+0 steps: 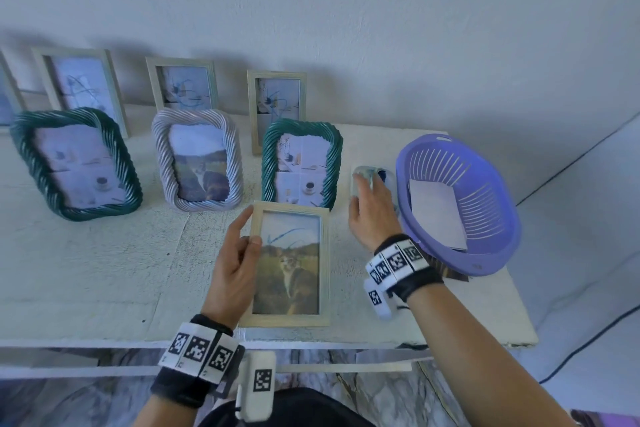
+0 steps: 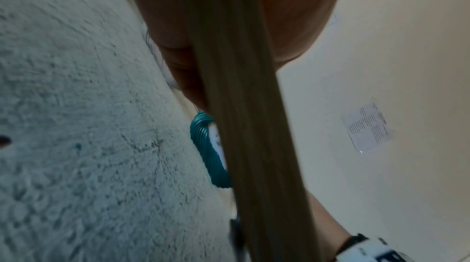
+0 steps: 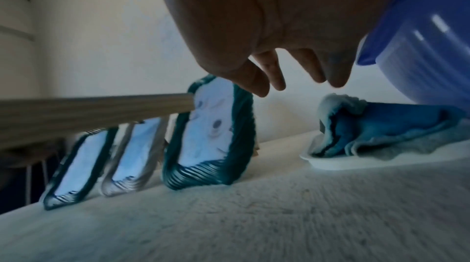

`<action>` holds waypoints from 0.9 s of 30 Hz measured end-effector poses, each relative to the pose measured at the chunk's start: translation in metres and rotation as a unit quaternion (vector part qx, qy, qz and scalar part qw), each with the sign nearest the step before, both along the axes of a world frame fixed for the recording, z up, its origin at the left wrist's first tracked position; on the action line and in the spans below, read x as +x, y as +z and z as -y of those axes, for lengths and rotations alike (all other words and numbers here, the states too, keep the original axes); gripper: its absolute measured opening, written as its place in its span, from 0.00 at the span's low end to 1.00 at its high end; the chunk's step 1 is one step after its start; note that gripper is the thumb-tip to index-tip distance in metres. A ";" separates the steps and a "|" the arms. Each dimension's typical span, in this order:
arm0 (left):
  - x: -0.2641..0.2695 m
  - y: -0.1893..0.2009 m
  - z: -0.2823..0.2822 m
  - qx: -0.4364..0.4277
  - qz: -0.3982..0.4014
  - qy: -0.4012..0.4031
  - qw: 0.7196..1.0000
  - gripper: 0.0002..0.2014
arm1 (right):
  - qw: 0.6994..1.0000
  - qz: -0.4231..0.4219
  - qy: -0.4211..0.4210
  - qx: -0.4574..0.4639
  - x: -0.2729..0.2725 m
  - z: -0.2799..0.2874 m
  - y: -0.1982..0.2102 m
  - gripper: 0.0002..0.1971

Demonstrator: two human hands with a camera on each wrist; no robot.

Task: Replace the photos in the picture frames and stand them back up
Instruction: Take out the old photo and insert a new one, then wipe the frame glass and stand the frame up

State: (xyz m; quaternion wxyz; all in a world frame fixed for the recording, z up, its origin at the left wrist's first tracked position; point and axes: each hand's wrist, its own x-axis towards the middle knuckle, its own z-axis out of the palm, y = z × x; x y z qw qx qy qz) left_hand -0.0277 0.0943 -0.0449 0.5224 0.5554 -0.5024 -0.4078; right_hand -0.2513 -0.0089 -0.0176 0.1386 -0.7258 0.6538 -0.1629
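A light wooden frame [image 1: 291, 263] with a cat photo is held tilted above the table's front edge; a strip of a blue-stroke picture shows above the cat. My left hand [image 1: 242, 246] grips its left side, thumb on the front. In the left wrist view the wooden frame's edge [image 2: 249, 125] runs past my fingers [image 2: 178, 35]. My right hand [image 1: 370, 204] hovers with relaxed fingers over a blue cloth [image 3: 381, 131] in a white dish [image 3: 330, 162], holding nothing. The fingertips [image 3: 277, 81] hang just above the cloth.
Three twisted frames stand in a row: green [image 1: 76, 163], silver [image 1: 197, 159], green [image 1: 301, 163]. Behind them wooden frames [image 1: 181, 85] lean at the wall. A purple basket [image 1: 485, 253] with white paper [image 1: 438, 215] sits at the right edge, printed sheets poking out beneath it.
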 end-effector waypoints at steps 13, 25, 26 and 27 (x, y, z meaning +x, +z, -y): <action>0.008 -0.003 -0.005 0.000 0.014 0.042 0.999 0.23 | 0.976 -0.178 -0.109 0.064 0.004 0.060 -0.020 0.20; -0.003 0.001 -0.004 0.006 0.003 0.035 0.999 0.24 | 0.994 0.067 -0.079 0.020 0.003 -0.047 -0.002 0.22; -0.005 0.002 -0.005 0.005 0.001 0.032 0.999 0.24 | 0.994 0.086 -0.072 -0.008 0.006 -0.058 0.000 0.21; -0.007 0.003 -0.005 0.002 0.002 0.028 1.000 0.24 | 0.992 0.105 -0.059 -0.045 0.009 -0.067 0.004 0.21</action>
